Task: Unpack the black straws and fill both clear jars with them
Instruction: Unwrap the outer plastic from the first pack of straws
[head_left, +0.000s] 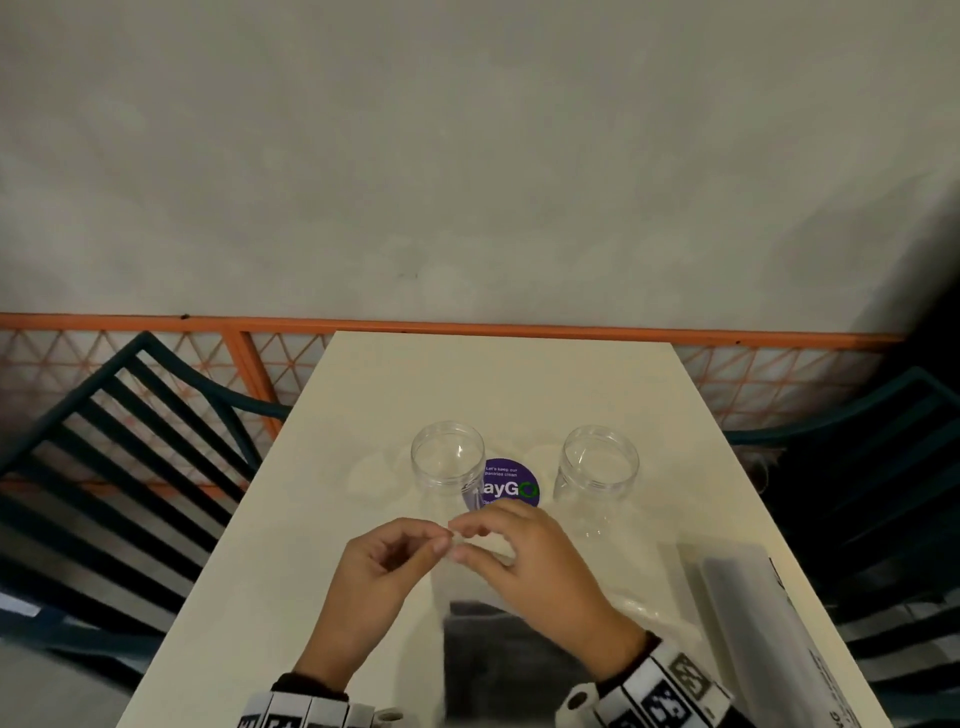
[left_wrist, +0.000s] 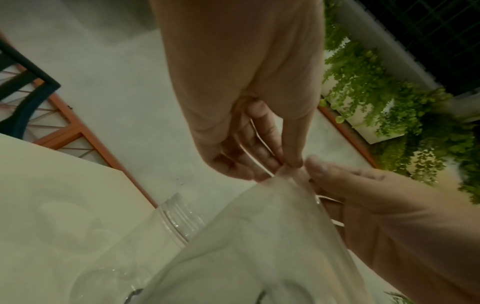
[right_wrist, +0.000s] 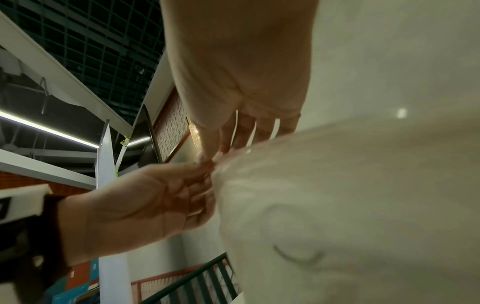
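Two clear jars stand open and upright on the cream table, the left jar and the right jar. Both look empty. In front of them I hold up a clear plastic bag whose lower part is dark with the black straws. My left hand and right hand pinch the bag's top edge close together. The left wrist view shows the left hand's fingertips on the bag, with a jar behind. The bag fills the right wrist view under the right hand.
A round purple sticker lies between the jars. A long white package lies at the table's right front. Dark slatted chairs stand at the left and right. An orange railing runs behind the table.
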